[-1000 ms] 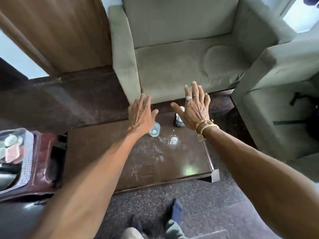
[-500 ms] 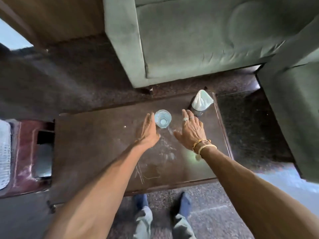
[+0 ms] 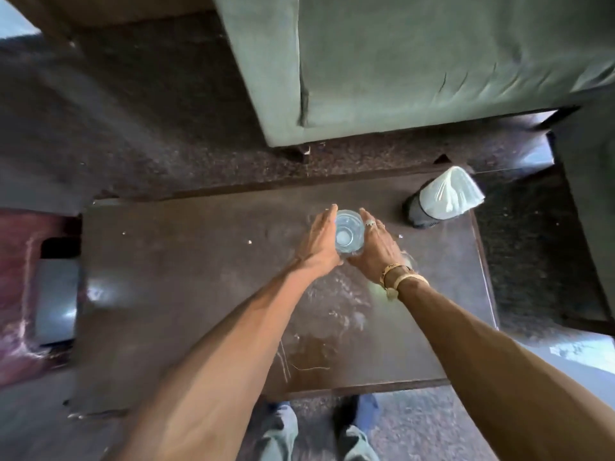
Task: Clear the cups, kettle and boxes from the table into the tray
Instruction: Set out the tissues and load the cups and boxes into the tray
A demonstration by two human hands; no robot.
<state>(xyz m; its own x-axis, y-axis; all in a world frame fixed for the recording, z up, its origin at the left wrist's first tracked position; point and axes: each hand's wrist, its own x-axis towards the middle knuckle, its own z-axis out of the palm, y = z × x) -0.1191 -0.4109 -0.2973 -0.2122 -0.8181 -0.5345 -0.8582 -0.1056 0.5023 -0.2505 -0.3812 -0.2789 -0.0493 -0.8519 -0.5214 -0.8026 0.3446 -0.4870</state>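
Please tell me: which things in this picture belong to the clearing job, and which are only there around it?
Belong to the job:
- clear glass, cupped between left hand and right hand
- dark container with white plastic cover
- table

Only lying about:
- green sofa
- maroon stand

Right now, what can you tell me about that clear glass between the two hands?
The clear glass is a small see-through tumbler, round, seen from above with its mouth up. It stands upright on the dark brown table, near the far middle. The left hand and right hand cup it from either side. Whether it holds any liquid cannot be told.
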